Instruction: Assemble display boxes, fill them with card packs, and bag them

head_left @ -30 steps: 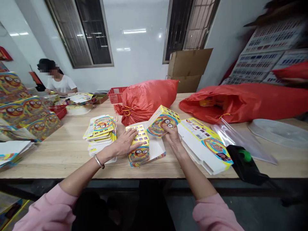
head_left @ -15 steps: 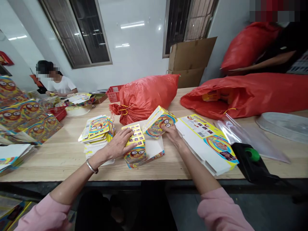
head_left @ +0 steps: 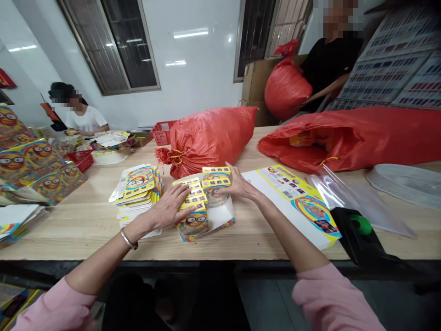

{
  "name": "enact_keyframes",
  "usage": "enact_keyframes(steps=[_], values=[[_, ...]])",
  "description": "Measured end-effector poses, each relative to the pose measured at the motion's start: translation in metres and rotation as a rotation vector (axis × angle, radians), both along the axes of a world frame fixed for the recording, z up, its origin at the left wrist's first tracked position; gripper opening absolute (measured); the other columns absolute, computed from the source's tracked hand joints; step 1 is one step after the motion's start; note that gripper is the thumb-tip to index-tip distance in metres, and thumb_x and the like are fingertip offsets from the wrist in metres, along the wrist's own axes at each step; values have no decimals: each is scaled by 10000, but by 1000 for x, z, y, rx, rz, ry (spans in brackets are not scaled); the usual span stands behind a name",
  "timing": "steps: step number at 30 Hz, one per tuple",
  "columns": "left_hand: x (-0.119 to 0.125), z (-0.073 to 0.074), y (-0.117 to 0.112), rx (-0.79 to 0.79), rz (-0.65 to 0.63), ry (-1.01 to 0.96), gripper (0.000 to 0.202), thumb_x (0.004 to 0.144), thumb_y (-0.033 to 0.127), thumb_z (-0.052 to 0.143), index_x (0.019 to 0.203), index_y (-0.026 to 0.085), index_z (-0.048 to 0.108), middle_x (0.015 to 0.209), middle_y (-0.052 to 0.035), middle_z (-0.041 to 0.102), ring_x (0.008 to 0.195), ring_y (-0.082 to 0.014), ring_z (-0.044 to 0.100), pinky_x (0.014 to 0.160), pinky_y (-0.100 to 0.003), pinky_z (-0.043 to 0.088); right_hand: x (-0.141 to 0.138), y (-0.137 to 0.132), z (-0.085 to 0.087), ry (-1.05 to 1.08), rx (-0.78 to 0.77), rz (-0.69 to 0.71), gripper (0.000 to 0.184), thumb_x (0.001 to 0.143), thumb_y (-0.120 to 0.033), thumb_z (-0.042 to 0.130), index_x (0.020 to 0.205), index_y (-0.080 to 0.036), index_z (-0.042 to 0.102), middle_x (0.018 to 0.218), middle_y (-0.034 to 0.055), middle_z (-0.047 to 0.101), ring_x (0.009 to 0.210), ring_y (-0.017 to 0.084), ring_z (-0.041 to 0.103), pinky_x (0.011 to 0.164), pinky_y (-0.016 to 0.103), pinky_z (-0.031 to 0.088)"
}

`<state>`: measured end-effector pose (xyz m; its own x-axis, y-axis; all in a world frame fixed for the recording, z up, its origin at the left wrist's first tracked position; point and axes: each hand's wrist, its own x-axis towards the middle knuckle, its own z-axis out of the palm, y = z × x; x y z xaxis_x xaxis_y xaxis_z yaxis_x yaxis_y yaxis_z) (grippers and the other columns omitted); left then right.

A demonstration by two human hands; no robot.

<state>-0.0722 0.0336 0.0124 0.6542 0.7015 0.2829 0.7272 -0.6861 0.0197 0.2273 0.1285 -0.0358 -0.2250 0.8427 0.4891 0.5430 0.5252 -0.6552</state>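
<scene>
Yellow printed cartons point(head_left: 193, 218) are lying in two flat piles near the middle of the bench point(head_left: 69, 239). The left hand point(head_left: 167, 207) is pressing down with fingers spread, while the spread right hand point(head_left: 241, 186) is touching the far pile point(head_left: 215, 186). Squaring appears in hand; the piles seem to need lining up next.

Lit brightly from overhead; glared white off glossy far wall point(head_left: 200, 69); darkened at far-left window point(head_left: 110, 46); cast only faint shadows across wooden table point(head_left: 86, 234); bowed toward left and right edges.

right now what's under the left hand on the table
The left hand lies on a stack of yellow printed cartons; the print under the palm is covered and cannot be seen.
</scene>
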Motion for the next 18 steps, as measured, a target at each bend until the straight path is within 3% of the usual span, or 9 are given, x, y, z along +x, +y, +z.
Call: enact_keyframes(steps=[1,3,6,9,12,15,18], values=[[0,-1,0,6,-3,-5,697,978,621,348,1388,85,518,1437,-195,528,1388,-333,422,1170,-535,341,-2,0,6,-68,69,18,1147,618,-580,847,1548,-204,290,1563,166,355,1437,358,359,1146,542,375],[0,-3,0,13,-4,-22,678,974,614,372,1389,99,521,1443,-190,526,1392,-335,419,1168,-542,341,-11,2,15,-230,190,99,946,804,-600,692,1560,-221,270,1615,130,288,1500,321,238,1201,538,272],[-1,-4,1,3,8,-35,689,970,619,377,1392,93,519,1453,-195,516,1403,-338,404,1179,-544,321,-31,8,17,-552,242,271,635,955,-545,499,1485,-200,440,1564,126,402,1482,299,298,1213,516,234],[-2,-7,2,-44,6,-42,726,967,636,359,1400,72,503,1474,-206,493,1427,-341,371,1200,-542,278,-40,17,16,-736,217,358,664,951,-572,490,1470,-158,466,1547,150,420,1449,315,364,1200,488,268],[-2,-10,3,-100,21,-72,756,954,651,368,1423,68,477,1498,-214,462,1442,-362,341,1200,-574,249,-43,24,18,-745,235,347,695,945,-607,467,1489,-173,445,1567,135,388,1471,329,315,1203,503,247],[-1,-11,7,-132,43,-121,757,933,670,401,1421,96,483,1496,-209,464,1443,-364,339,1199,-582,237,-49,26,19,-684,250,323,590,990,-523,398,1488,-209,447,1581,105,373,1491,310,272,1206,522,226],[3,-9,6,-178,55,-229,696,913,678,445,1366,158,541,1490,-169,482,1448,-331,342,1222,-542,208,-54,20,20,-623,164,322,552,984,-490,415,1465,-226,479,1583,95,375,1497,306,260,1206,525,223]])
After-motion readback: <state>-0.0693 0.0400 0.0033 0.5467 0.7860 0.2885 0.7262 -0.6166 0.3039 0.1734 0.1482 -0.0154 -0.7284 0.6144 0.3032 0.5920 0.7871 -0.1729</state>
